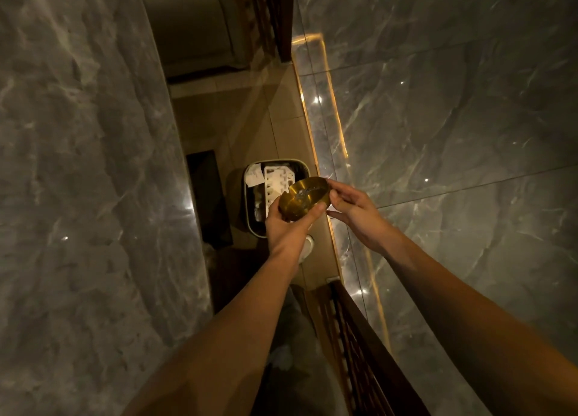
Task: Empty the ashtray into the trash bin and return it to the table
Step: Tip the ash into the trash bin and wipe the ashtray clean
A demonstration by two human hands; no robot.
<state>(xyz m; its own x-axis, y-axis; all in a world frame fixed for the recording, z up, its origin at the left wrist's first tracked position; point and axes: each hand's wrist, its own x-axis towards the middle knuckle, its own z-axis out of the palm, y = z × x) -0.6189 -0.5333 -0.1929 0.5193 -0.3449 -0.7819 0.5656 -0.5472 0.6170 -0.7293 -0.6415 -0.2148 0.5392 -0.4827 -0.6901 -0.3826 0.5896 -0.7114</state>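
Note:
A round gold metal ashtray [305, 197] is held above the floor, its inside facing me with a little grey ash residue in the bottom. My left hand [286, 225] grips it from below, thumb on the near rim. My right hand [352, 206] touches its right rim with the fingertips. Just beyond and below it stands the trash bin [250, 218], a dark liner inside a light rim, with white paper and packaging in it.
Grey marble surfaces rise on the left [78, 165] and right [453, 134], leaving a narrow beige floor strip [266, 128] between them. A dark mat [208, 197] lies left of the bin. A dark wooden lattice rail [359, 347] runs at lower right. My light shoe [308, 247] shows below.

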